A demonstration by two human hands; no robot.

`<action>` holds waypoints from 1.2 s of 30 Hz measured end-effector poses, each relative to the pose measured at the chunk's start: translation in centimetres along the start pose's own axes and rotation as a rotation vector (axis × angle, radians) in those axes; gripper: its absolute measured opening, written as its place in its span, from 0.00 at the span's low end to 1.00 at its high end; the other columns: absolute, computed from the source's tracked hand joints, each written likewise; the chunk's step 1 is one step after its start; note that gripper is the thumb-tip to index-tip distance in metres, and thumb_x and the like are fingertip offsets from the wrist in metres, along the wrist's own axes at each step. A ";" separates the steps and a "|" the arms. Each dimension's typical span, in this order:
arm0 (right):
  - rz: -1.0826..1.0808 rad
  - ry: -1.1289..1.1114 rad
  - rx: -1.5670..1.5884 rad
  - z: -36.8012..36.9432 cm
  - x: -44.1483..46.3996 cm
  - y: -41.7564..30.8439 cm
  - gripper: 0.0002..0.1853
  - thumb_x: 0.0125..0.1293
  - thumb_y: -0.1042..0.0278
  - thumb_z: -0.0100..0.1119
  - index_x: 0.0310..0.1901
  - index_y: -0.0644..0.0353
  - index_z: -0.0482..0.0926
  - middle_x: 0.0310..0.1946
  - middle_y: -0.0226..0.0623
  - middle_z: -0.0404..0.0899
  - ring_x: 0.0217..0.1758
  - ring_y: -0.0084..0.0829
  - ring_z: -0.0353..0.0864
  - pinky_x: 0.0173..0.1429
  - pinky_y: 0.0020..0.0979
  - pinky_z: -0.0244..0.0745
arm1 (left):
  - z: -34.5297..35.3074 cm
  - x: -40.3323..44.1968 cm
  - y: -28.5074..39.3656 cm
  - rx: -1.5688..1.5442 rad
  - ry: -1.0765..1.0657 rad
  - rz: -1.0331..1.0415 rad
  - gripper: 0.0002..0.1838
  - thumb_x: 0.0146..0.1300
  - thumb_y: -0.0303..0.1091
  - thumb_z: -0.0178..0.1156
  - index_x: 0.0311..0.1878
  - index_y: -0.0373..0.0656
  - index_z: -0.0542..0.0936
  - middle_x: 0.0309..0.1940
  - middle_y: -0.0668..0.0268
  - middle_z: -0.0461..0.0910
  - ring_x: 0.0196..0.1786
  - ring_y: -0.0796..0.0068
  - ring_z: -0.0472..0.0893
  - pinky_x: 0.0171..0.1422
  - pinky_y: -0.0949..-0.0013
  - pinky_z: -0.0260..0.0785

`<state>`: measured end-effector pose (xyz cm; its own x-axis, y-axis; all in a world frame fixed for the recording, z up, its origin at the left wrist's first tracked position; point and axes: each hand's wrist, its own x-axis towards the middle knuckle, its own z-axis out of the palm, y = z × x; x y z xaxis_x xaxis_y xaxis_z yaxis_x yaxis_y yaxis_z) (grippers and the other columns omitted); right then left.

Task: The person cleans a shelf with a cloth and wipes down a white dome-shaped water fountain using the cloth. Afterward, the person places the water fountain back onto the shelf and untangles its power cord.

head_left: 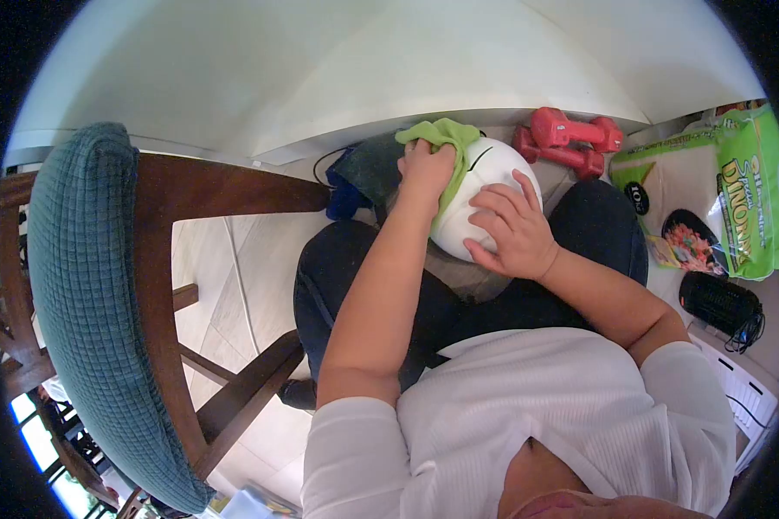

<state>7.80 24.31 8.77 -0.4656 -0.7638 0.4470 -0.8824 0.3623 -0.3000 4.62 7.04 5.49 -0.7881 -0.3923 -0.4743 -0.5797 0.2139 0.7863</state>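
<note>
A smooth white rounded object [459, 216] with a black curved line rests between the person's bent legs; its exact kind I cannot make out. My left hand [426, 173] presses a lime-green cloth [446, 132] against its upper left side, fingers bent over the fabric. Part of the cloth hangs down along the white surface. On the right side of the object lies my right hand [518, 227], its fingers spread and touching the shell. The underside of the object is hidden by the legs and a greyish surface below it.
A wooden chair with a teal cushion [86, 320] stands at left. Red dumbbells [571, 138] lie by the white panel [363, 69]. At right are a green Dinorado rice bag [736, 190] and a black device with a cord [720, 303]. A white cable [241, 285] crosses the tiles.
</note>
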 end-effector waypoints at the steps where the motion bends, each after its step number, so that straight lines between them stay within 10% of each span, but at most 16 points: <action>1: 0.001 0.002 0.000 0.0 0.0 0.0 0.17 0.49 0.58 0.63 0.40 0.52 0.71 0.47 0.33 0.71 0.54 0.36 0.70 0.67 0.54 0.49 | 0.1 0.1 -0.2 0.016 0.020 0.036 0.28 0.54 0.46 0.50 0.58 0.43 0.70 0.64 0.54 0.61 0.64 0.47 0.60 0.66 0.54 0.54; 12: 0.023 -0.040 -0.062 -0.5 0.3 -0.6 0.16 0.47 0.58 0.62 0.38 0.52 0.74 0.45 0.34 0.71 0.54 0.36 0.69 0.67 0.52 0.50 | 1.7 2.0 -5.6 -0.237 0.220 0.074 0.21 0.59 0.35 0.46 0.50 0.29 0.71 0.48 0.39 0.72 0.53 0.41 0.71 0.58 0.52 0.63; 20: 0.020 -0.011 -0.070 -0.3 0.1 -0.5 0.18 0.47 0.58 0.63 0.39 0.54 0.72 0.45 0.35 0.70 0.54 0.38 0.68 0.66 0.53 0.50 | 2.1 0.7 -12.3 -0.368 0.202 -0.129 0.21 0.64 0.35 0.42 0.58 0.36 0.65 0.55 0.50 0.69 0.56 0.57 0.71 0.56 0.58 0.65; 27: 0.023 0.131 0.022 0.8 -0.8 0.3 0.24 0.44 0.58 0.65 0.42 0.52 0.66 0.46 0.38 0.66 0.56 0.40 0.66 0.67 0.54 0.48 | -2.6 -8.1 -3.0 -0.676 -0.011 -0.090 0.24 0.65 0.39 0.45 0.63 0.40 0.60 0.57 0.57 0.68 0.57 0.62 0.70 0.60 0.62 0.63; 33: 0.011 0.173 0.066 0.7 -1.1 0.6 0.26 0.42 0.59 0.66 0.43 0.53 0.64 0.46 0.38 0.65 0.54 0.41 0.66 0.66 0.53 0.49 | 1.9 -4.5 -2.0 0.503 0.142 0.433 0.28 0.55 0.38 0.57 0.59 0.43 0.65 0.61 0.50 0.62 0.63 0.49 0.62 0.64 0.53 0.57; 36: 0.016 0.169 0.058 0.8 -1.3 0.7 0.27 0.42 0.59 0.67 0.43 0.53 0.64 0.45 0.38 0.65 0.53 0.41 0.66 0.66 0.53 0.49 | 1.5 -5.5 -2.1 0.476 0.150 0.510 0.28 0.56 0.36 0.55 0.61 0.45 0.64 0.62 0.52 0.62 0.64 0.49 0.61 0.66 0.54 0.56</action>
<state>7.85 25.11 7.32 -0.4888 -0.6553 0.5759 -0.8716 0.3390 -0.3541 9.88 10.10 5.81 -0.9679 -0.2511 -0.0071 -0.2012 0.7577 0.6208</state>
